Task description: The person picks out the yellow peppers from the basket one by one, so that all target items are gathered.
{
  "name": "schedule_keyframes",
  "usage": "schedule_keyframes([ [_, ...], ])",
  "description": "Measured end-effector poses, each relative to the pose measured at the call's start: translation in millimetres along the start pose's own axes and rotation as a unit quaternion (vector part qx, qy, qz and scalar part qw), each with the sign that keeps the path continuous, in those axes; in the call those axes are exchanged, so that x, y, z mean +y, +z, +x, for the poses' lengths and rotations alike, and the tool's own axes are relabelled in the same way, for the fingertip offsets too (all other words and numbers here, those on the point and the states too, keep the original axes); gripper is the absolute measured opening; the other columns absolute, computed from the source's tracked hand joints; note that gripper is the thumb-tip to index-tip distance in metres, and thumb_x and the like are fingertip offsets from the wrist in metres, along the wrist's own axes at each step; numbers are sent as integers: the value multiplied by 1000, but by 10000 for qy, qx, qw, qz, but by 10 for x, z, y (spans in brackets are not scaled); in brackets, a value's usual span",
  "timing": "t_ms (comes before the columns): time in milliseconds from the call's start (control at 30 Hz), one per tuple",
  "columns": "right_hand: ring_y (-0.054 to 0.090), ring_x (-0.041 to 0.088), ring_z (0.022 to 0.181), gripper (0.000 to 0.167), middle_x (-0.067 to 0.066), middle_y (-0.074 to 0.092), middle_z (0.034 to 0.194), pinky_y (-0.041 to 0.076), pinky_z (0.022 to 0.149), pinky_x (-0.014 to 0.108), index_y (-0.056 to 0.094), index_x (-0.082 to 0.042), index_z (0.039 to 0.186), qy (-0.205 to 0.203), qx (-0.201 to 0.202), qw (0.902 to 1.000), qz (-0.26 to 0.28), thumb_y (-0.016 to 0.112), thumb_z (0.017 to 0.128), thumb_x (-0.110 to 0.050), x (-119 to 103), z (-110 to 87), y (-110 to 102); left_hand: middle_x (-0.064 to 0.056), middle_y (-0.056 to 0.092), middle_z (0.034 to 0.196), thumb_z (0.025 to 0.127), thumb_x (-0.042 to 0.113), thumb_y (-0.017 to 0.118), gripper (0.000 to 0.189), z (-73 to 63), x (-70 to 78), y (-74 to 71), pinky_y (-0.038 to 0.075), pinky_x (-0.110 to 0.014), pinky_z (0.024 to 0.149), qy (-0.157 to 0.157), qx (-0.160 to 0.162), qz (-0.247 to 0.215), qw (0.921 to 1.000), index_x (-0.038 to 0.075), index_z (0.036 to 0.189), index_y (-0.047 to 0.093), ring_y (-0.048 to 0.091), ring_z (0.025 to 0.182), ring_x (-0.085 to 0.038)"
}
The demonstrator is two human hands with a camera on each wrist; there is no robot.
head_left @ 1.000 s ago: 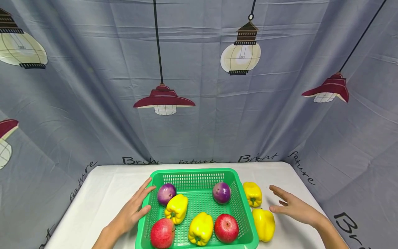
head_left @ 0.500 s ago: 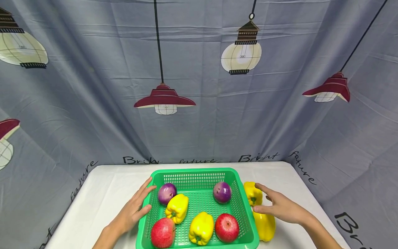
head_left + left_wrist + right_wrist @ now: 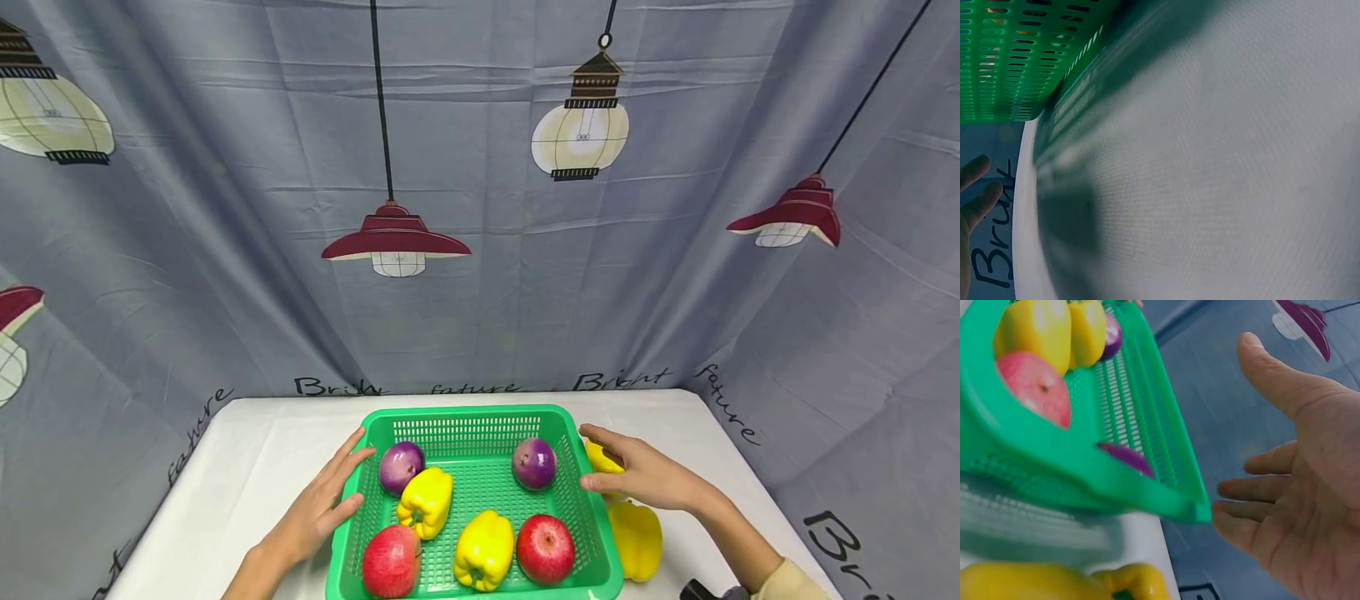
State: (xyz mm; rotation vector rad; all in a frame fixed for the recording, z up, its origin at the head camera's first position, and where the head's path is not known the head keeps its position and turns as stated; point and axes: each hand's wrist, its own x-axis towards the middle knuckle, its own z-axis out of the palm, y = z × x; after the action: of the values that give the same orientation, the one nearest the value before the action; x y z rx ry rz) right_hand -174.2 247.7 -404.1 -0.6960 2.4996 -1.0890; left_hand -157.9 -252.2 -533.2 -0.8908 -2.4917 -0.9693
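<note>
A green plastic basket (image 3: 465,411) stands on the white-covered table. My left hand (image 3: 318,504) lies along its left rim with fingers extended; in the left wrist view only a few fingers of that hand (image 3: 977,203) appear at the edge, below the basket wall (image 3: 1016,56). At the right rim, my right hand (image 3: 648,473) has fingers and thumb spread, palm toward the basket, nothing held. The right wrist view shows this palm (image 3: 1316,481) beside the basket corner. Inside lie two yellow bell peppers (image 3: 484,550), two red apples (image 3: 546,550) and two round purple vegetables (image 3: 535,464).
Outside the basket, on the right, a yellow bell pepper (image 3: 636,542) lies on the tablecloth (image 3: 285,433). A second yellow pepper (image 3: 602,457) is partly covered by my right hand. Grey curtain (image 3: 480,333) with printed lamps hangs behind and around the table.
My right hand has moved left, over the outside peppers, up to the basket's right rim. My left hand and the basket's contents have stayed in place.
</note>
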Motion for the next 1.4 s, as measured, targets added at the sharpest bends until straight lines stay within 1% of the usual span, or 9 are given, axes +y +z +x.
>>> schedule_keyframes([
  [167, 40, 53, 136, 77, 33, 39, 151, 35, 107, 61, 30, 13, 151, -244, -342, 9990, 149, 67, 99, -30, -128, 123, 13, -14, 22, 165, 94, 19, 58, 59, 4, 1, 2, 40, -72, 94, -28, -39, -32, 10000, 10, 151, 44, 26, 149, -22],
  [467, 43, 46, 136, 84, 29, 40, 152, 39, 107, 56, 31, 12, 151, -108, -1170, 9927, 254, 69, 96, -39, -286, 344, 172, -13, 22, 165, 93, 18, 60, 61, 0, -2, 0, 40, -71, 96, -105, -89, -80, 9999, 10, 151, 44, 26, 150, -24],
  [800, 50, 40, 133, 80, 22, 46, 150, 43, 105, 51, 43, 6, 148, 8, -1575, 9875, 59, 72, 93, -44, -331, 524, 344, -14, 22, 166, 93, 19, 59, 61, 7, 0, -2, 40, -71, 95, -91, -107, -60, 9999, 10, 152, 44, 25, 150, -24],
  [867, 59, 34, 116, 69, 24, 59, 130, 50, 96, 42, 54, 8, 135, -15, -1656, 9862, 74, 72, 93, -44, -353, 565, 370, -13, 21, 166, 93, 19, 59, 61, 8, -1, -1, 40, -71, 95, -90, -116, -52, 9999, 11, 152, 43, 25, 150, -24],
  [900, 60, 31, 104, 65, 26, 60, 117, 50, 89, 37, 56, 11, 126, -38, -1691, 9856, 50, 72, 93, -43, -363, 586, 382, -13, 21, 166, 93, 19, 59, 61, 9, -2, 0, 40, -71, 95, -90, -117, -44, 9999, 11, 152, 43, 25, 150, -24],
  [1000, 60, 26, 100, 63, 22, 62, 112, 48, 84, 30, 58, 10, 122, -38, -1735, 9846, -219, 72, 93, -44, -390, 639, 430, -14, 21, 166, 94, 19, 59, 62, 11, -7, 4, 40, -71, 96, -89, -124, -30, 9999, 11, 152, 43, 25, 150, -24],
  [1033, 61, 26, 100, 63, 22, 62, 112, 48, 84, 29, 59, 10, 123, -26, -1767, 9838, -316, 72, 92, -44, -395, 656, 453, -14, 21, 166, 94, 19, 59, 61, 12, -8, 5, 40, -71, 96, -89, -124, -33, 9999, 11, 152, 43, 25, 150, -24],
  [1133, 57, 31, 126, 73, 16, 56, 142, 47, 101, 35, 51, 4, 142, 127, -1831, 9821, -436, 75, 90, -42, -419, 691, 528, -14, 21, 166, 93, 19, 59, 61, 9, -11, 11, 40, -71, 96, -97, -119, -60, 9999, 10, 152, 43, 25, 150, -24],
  [1400, 59, 20, 124, 76, 13, 62, 137, 46, 101, 32, 51, 3, 144, 210, -2279, 9689, -944, 76, 89, -44, -483, 849, 704, -13, 22, 166, 93, 16, 61, 62, -1, -16, 12, 41, -70, 95, -76, -88, -2, 9999, 11, 152, 43, 26, 150, -24],
])
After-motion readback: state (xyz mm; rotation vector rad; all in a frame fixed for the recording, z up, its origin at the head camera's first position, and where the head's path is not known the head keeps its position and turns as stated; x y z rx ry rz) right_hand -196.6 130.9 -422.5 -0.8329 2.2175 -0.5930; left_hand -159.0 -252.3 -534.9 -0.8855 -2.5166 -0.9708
